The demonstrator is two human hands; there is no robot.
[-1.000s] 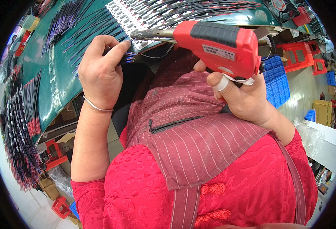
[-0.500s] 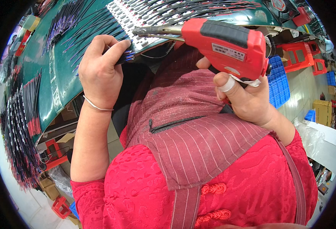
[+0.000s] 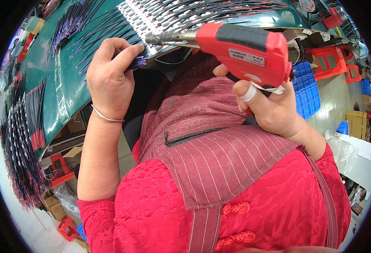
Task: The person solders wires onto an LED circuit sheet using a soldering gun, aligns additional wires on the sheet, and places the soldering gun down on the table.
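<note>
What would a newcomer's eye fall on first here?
Probably the bright red and black gun-shaped tool, right of centre, held in the right hand. Next, the left hand, left of centre, gripping dark wires. Beyond, rows of white parts lie atop the green table.

head-worn left fisheye | facing down | close above wearer's torso

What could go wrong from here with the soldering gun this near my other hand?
The tip of the red soldering gun, held in the right hand, appears close to the left hand's fingers; if hot, it might burn them. A slip could also scorch the black wires pinched there.
</note>
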